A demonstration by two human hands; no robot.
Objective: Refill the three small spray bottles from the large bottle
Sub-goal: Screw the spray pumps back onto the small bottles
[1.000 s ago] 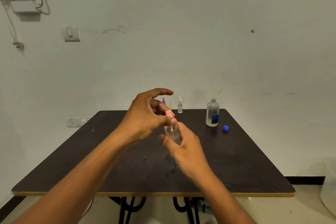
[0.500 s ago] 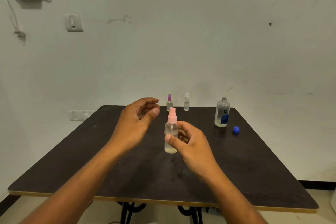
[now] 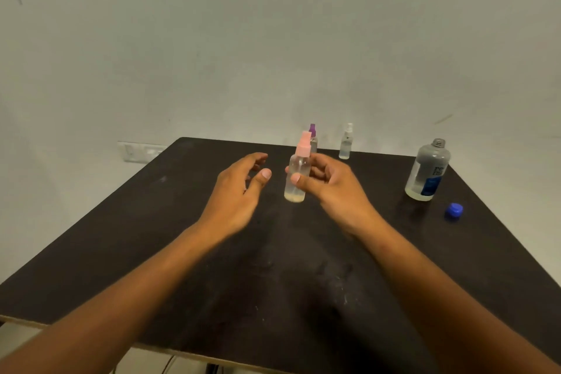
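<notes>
Clear plastic pink-capped bottle [image 3: 298,174] pinched in your right hand [image 3: 332,188]; left hand [image 3: 235,191] loose, empty. Uncapped large bottle [image 3: 427,171], blue cap [image 3: 453,211] right of it.

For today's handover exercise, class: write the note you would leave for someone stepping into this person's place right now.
Right hand grips the pink-topped spray bottle, upright, its pink top on, some liquid inside. Left hand is open beside it, touching nothing.
Purple-topped spray bottle and white-topped spray bottle stand at the table's far edge, tops on; their fill levels are unclear.
Large bottle stands uncapped at far right, little liquid left; its blue cap lies beside it.
Left: set the pink one down, check the others, recap the large bottle.
</notes>
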